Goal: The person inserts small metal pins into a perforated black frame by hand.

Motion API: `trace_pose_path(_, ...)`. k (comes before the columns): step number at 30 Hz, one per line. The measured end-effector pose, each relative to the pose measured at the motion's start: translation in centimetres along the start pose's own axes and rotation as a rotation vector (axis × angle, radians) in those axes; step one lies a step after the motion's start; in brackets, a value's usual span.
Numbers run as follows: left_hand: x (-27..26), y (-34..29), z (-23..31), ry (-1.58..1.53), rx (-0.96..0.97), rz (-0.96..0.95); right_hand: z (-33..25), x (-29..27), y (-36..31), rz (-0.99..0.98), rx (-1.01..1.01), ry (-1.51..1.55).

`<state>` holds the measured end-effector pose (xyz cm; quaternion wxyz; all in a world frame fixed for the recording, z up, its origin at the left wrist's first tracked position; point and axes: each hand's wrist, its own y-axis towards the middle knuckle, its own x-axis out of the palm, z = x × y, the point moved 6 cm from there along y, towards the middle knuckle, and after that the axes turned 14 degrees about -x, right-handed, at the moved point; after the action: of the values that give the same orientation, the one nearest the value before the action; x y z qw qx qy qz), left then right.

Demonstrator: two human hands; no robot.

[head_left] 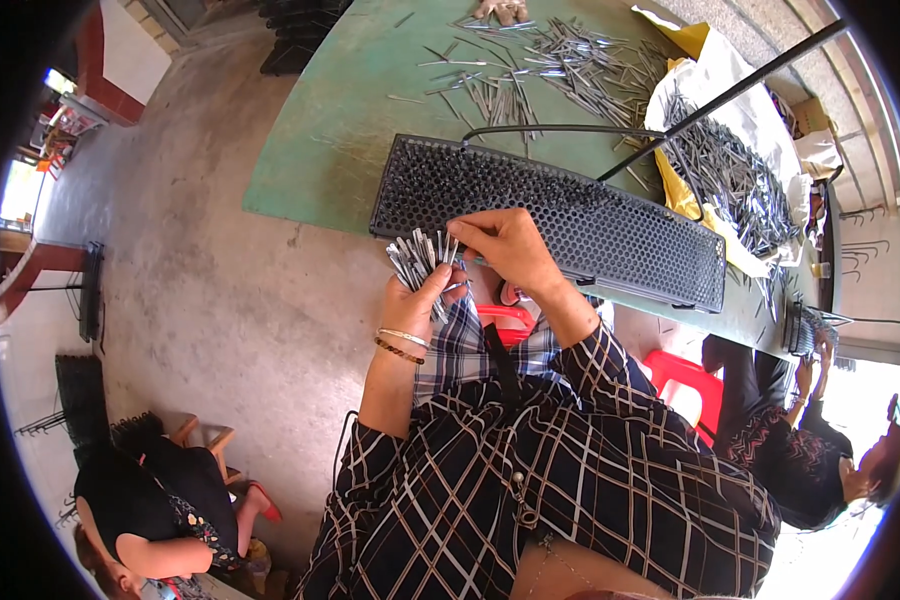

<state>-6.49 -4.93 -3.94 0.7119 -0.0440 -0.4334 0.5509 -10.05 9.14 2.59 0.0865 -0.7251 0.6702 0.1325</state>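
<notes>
My left hand (422, 295), a gold bangle and a brown beaded bracelet at its wrist, is closed round a bundle of thin silvery metal rods (413, 256) that fan out upward. My right hand (515, 248) reaches across from the right, thumb and finger pinched on a rod at the bundle's right side. Just beyond both hands lies a long black perforated rack (625, 243) at the table's near edge. Its left and far holes are filled with dark upright pieces; many holes toward the right and near side are bare.
Loose metal rods (580, 65) are strewn over the green table (320, 130). A white and yellow sack (690, 85) of rods stands at right, crossed by a black bar (730, 95). Another person's hand (502, 10) is at the far edge; people sit at lower left and right. A red stool (685, 380) is nearby.
</notes>
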Motion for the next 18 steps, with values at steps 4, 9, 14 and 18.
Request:
trace_pose_path(4, 0.6, -0.4, 0.4, -0.027, -0.009, 0.011, 0.0, 0.1, -0.2, -0.03, -0.006, 0.092)
trace_pose_path(9, -0.2, -0.4, -0.1, -0.062, -0.017, 0.066, 0.4, 0.2, 0.0, -0.047, -0.008, 0.107)
trace_pose_path(14, -0.6, -0.4, -0.3, -0.072, -0.034, 0.105, -1.4, -1.6, 1.5, 0.121, -0.215, 0.059)
trace_pose_path(18, -0.7, -0.4, -0.2, -0.141, -0.039, 0.121, -1.3, -1.4, 1.9, 0.085, -0.159, 0.12)
